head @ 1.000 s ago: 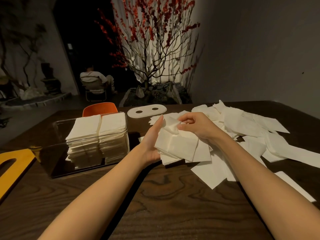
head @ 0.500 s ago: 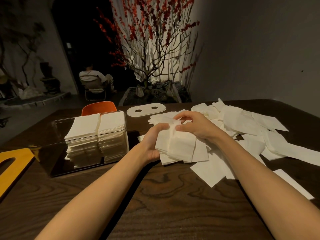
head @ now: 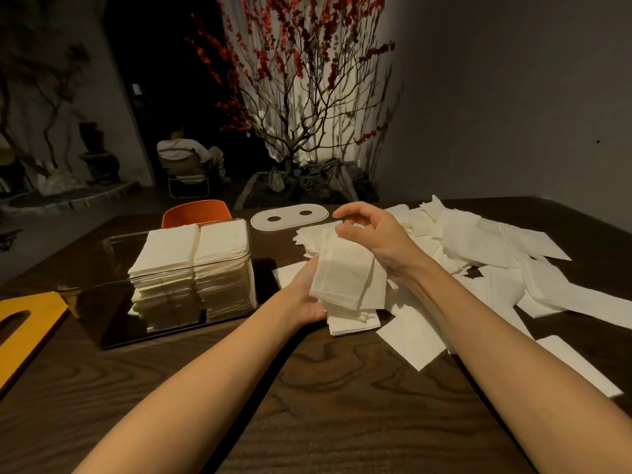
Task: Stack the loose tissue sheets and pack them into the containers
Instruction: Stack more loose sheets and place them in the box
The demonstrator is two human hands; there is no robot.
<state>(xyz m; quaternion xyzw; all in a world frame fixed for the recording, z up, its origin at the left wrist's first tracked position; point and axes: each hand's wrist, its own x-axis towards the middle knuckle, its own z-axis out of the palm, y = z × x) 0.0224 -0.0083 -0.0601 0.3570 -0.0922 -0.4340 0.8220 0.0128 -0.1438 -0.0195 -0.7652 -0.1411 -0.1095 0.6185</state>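
My left hand [head: 304, 295] holds a small stack of white tissue sheets [head: 349, 278] from underneath, tilted up above the table. My right hand [head: 372, 234] hovers just behind the stack's top edge, fingers loosely curled with nothing between them. A spread of loose tissue sheets [head: 478, 254] covers the table to the right. A clear plastic container [head: 102, 302] stands at the left with two neat piles of tissues [head: 191, 248] in its right half; its left half looks bare.
A white oval lid with two holes [head: 289, 217] lies behind the stack. A yellow slotted board [head: 27, 323] sits at the left edge. An orange chair back [head: 196, 212] rises behind the container. A person sits far off in the room.
My right hand let go of the sheet it was laying on the stack and lifted away. The left hand slid lower under the stack, which now stands flatter.
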